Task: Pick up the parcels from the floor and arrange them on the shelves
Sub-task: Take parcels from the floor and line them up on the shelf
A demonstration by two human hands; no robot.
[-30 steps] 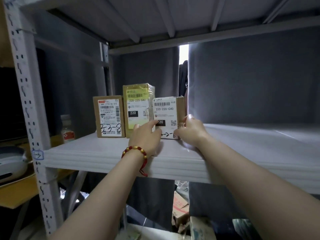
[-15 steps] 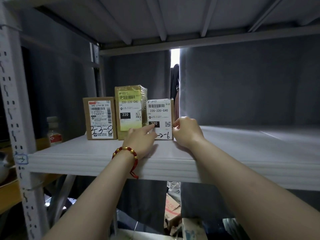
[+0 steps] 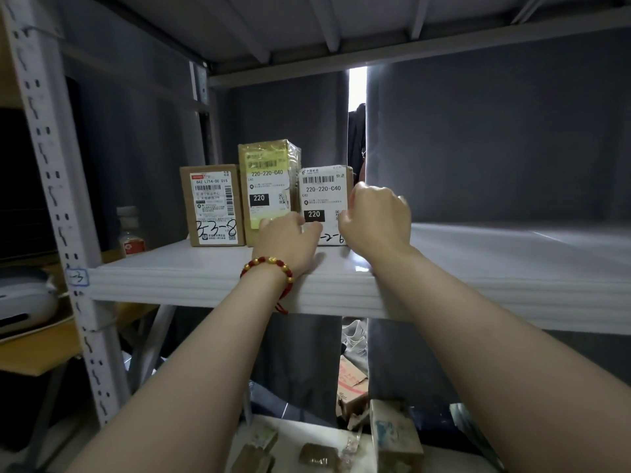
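1. Nearest us, on the floor under the shelf, lie torn brown cardboard boxes [image 3: 355, 387] and loose scraps.
2. Our two bare forearms reach up over the front edge of the flat white shelf board [image 3: 495, 278]. A red and gold bead bracelet [image 3: 269, 266] circles the left wrist.
3. Our left hand [image 3: 290, 238] rests on the board, released, with its fingers stretched rightward against the lower front of the small brown cardboard parcel with a white label [image 3: 322, 192].
4. Our right hand [image 3: 377, 216] grasps that parcel's right edge, thumb on the label and fingers curled round the side.
5. The parcel stands upright on the shelf, touching a taller yellow-taped parcel [image 3: 268, 179] on its left. Just left of that stands a brown cardboard parcel hand-marked 3-3-8 [image 3: 213, 203].
6. Farther left stands a small clear bottle with a red label [image 3: 129, 230]. A dark grey curtain [image 3: 495, 148] hangs at the far back.
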